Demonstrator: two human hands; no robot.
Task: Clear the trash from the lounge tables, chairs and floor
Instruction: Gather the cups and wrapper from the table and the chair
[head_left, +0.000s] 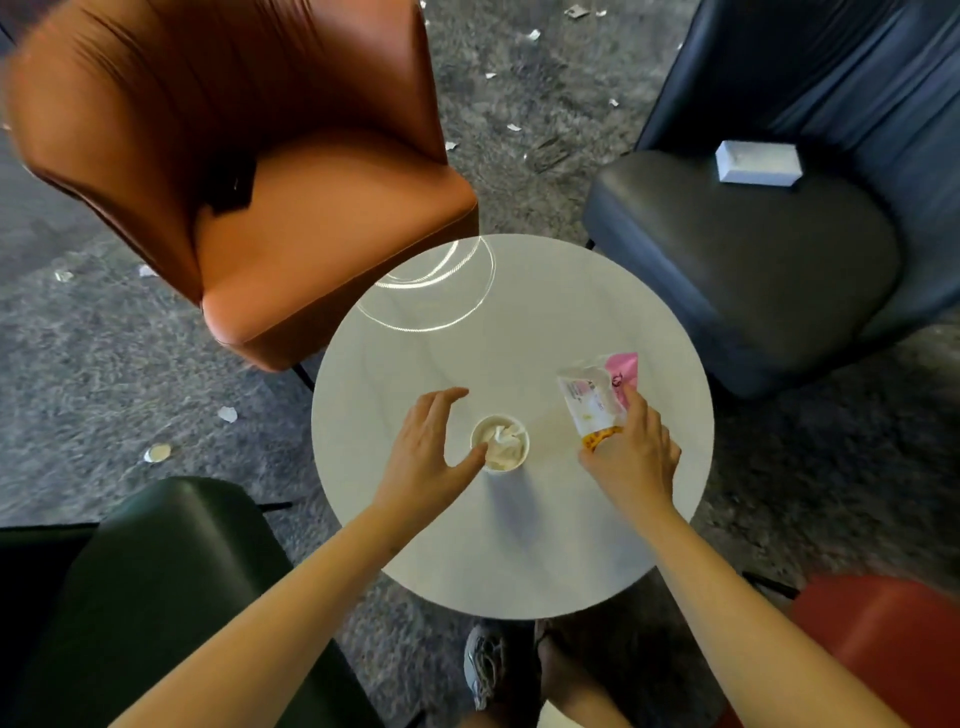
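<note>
Trash on the counter (519, 322) numbers two: one tissue-stuffed cup (500, 449), touched by the spread left hand's (426, 447) thumb, and one snack packet (597, 395), pinched by the right hand (631, 457).

I see the round table top (519, 322) as smooth, glossy white, mirroring ring lights. The orange chair (332, 208) and the dark chair (743, 270) look like smooth leather with a soft sheen. The carpet (104, 364) is grey, rough and matt. The cup (523, 453) looks like matt paper, with crumpled tissue (501, 441) inside. The snack packet (597, 395) is shiny plastic film, partly clear
</note>
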